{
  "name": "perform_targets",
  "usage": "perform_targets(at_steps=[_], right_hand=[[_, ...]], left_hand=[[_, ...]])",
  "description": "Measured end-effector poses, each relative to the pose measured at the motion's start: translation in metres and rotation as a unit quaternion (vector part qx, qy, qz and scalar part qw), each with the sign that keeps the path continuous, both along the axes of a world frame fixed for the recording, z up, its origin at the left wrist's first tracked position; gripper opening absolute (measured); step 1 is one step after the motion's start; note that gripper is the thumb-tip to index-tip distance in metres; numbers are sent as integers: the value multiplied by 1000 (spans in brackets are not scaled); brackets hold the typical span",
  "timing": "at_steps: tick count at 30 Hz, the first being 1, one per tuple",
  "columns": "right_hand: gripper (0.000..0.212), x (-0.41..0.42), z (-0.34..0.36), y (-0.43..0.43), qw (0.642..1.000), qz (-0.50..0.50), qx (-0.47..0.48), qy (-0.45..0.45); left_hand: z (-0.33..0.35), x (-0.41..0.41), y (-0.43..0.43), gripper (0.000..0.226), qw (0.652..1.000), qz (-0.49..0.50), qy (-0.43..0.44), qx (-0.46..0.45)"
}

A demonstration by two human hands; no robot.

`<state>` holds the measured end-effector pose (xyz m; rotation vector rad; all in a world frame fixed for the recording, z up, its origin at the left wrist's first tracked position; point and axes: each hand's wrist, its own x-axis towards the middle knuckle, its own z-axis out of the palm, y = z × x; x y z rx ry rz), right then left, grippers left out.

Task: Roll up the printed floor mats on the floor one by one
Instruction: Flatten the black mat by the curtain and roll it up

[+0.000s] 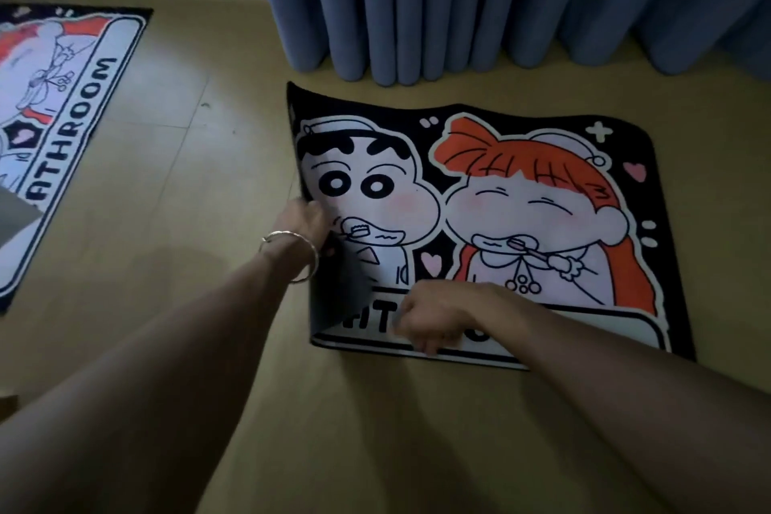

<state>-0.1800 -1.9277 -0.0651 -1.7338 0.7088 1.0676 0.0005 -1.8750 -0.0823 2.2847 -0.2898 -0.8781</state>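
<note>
Left hand (pixel 306 221) pinches the cartoon mat (pixel 521 221) at its lifted left edge; right hand (pixel 434 315) grips the near edge. Roll just starting, I'd say. Next: curl evenly. Second mat (pixel 62 129) lies flat, far left.

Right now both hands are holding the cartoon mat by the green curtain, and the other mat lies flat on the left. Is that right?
Almost. The curtain is blue, not green, as the head view shows. The rest holds: the left hand and right hand both hold the cartoon mat, and the other mat lies flat on the left.
</note>
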Motion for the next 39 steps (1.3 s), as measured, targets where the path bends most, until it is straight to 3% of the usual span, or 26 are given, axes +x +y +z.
perform_targets(at_steps=[3, 6, 10, 12, 14, 17, 20, 23, 25, 29, 32, 34, 36, 39], right_hand=[[58, -11, -13, 11, 987, 17, 102, 126], [60, -24, -17, 16, 985, 9, 120, 123], [60, -26, -4, -9, 999, 26, -29, 1], [71, -23, 13, -33, 996, -42, -83, -5], [77, -24, 26, -53, 993, -43, -108, 10], [54, -27, 26, -57, 990, -28, -136, -1], [21, -21, 14, -35, 997, -67, 3, -24], [44, -19, 1, 4, 986, -42, 155, 52], [58, -20, -9, 16, 985, -82, 141, 52], [39, -20, -8, -6, 989, -130, 55, -49], [71, -21, 4, -32, 981, -172, -30, -88], [71, -22, 8, -42, 980, -157, -78, -89], [56, -24, 13, -37, 982, -164, -72, -61], [58, -22, 12, -15, 954, -295, 32, -35]], left_hand=[[28, -21, -17, 22, 997, 17, 15, -74], [45, -26, -34, 18, 989, 55, -2, -139], [57, -22, -40, 25, 980, 79, -42, -180], [58, -19, -36, 28, 977, 86, -44, -188], [57, -17, -31, 26, 974, 100, -62, -194], [56, -18, -26, 24, 971, 125, -67, -192], [60, -18, -29, 25, 973, 104, -74, -191], [61, -22, -32, 29, 976, 73, -91, -182], [61, -24, -31, 26, 976, 74, -90, -182], [65, -20, -29, 26, 974, 96, -87, -184], [68, -15, -24, 27, 972, 104, -88, -191], [69, -14, -22, 29, 970, 100, -97, -198], [69, -17, -21, 31, 971, 91, -99, -199], [71, -20, -23, 31, 971, 82, -97, -201]])
